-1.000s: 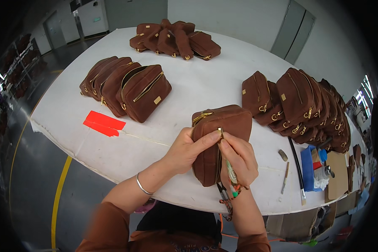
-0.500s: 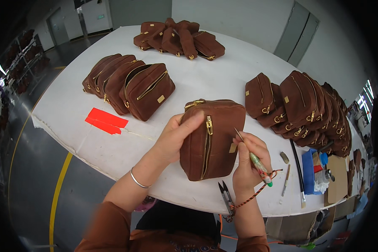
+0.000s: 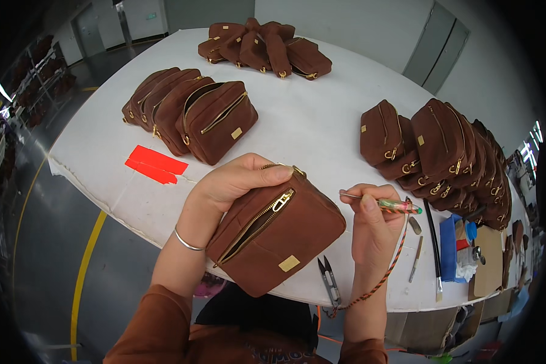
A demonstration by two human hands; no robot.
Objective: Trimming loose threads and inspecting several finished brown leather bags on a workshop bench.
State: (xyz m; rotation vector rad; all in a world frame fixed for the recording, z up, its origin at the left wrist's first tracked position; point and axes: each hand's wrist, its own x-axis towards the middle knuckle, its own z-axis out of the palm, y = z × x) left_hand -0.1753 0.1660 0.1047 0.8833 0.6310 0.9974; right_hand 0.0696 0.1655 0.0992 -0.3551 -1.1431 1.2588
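A small brown leather bag with a gold front zipper and a small gold plate hangs tilted over the near table edge. My left hand grips its upper left side, thumb on top, fingers hidden behind. The front zipper gapes partly, its pull near the upper right end. My right hand is closed round an awl with a green and pink handle, apart from the bag, its tip pointing left. From the awl, a twisted cord runs down to black thread snips lying at the table edge.
More brown bags stand in a row at left, in a pile at the far side and in a large stack at right. Red tape lies on the white table. A brush and blue box are at right.
The bag has turned from upright to tilted, its lower part swinging left and nearer me. My right hand has drawn the awl away to the right, and its tip now points left.
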